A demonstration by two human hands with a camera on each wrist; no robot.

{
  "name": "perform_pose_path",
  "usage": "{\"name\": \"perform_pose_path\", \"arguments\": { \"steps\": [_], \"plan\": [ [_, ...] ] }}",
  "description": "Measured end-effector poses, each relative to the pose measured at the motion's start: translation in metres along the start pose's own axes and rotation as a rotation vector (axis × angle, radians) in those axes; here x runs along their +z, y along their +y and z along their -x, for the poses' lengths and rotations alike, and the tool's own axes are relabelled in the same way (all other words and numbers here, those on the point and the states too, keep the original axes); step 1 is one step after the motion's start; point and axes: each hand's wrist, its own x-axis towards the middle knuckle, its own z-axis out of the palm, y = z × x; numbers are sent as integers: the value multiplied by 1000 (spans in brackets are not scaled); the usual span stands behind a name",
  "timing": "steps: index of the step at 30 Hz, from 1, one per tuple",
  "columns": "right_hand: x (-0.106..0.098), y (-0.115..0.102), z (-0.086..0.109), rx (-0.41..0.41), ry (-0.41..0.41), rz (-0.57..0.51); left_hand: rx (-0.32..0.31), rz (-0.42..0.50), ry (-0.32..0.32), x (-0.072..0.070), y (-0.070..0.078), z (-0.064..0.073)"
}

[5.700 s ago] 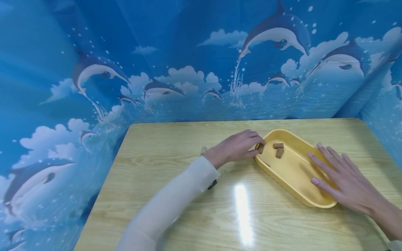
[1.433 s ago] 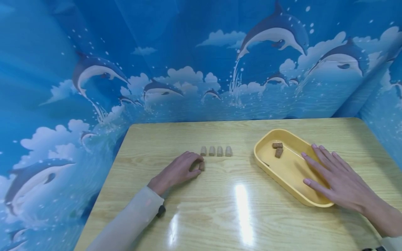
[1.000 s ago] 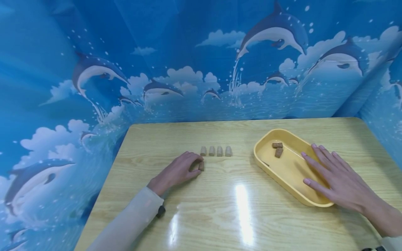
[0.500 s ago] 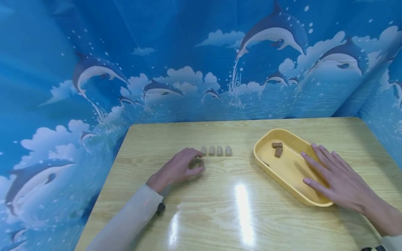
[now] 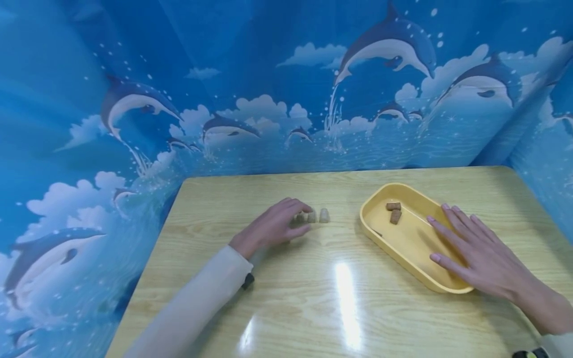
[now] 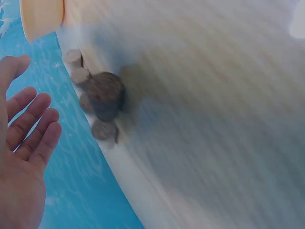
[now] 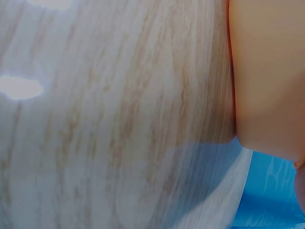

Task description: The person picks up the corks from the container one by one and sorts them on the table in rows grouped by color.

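My left hand (image 5: 277, 223) hovers over the table with loosely bent fingers and nothing between them. Below it, a brown tapered cork stopper (image 6: 106, 95) stands upright, blurred in the left wrist view; from the head the hand hides nearly all of it. Behind that stopper runs a row of several pale cork stoppers (image 5: 324, 215), partly covered by the fingers. To the right, a yellow tray (image 5: 416, 248) lies at a slant. Two brown cork stoppers (image 5: 395, 216) lie in its far end. My right hand (image 5: 483, 261) rests on the tray's right side, fingers spread.
The wooden table (image 5: 295, 308) ends at a blue dolphin-print curtain (image 5: 268, 124) at the back and sides. At the tray's left inner wall, a small dark bit (image 5: 378, 232) shows, mostly hidden by the rim.
Earlier the left hand carried a brown stopper from the tray to the table before the pale row. It has let go and moved up and right. The right hand stays put.
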Motion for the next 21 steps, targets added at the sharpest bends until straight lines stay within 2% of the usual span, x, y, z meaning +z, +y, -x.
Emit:
{"name": "perform_pose_path", "arguments": {
  "steps": [12,21],
  "plan": [
    [0,-4,2,0,10,1,104,-50,-80,-9,41,-53],
    [0,-2,1,7,0,-6,223,-89,-126,-9,69,-85]
  ]
}}
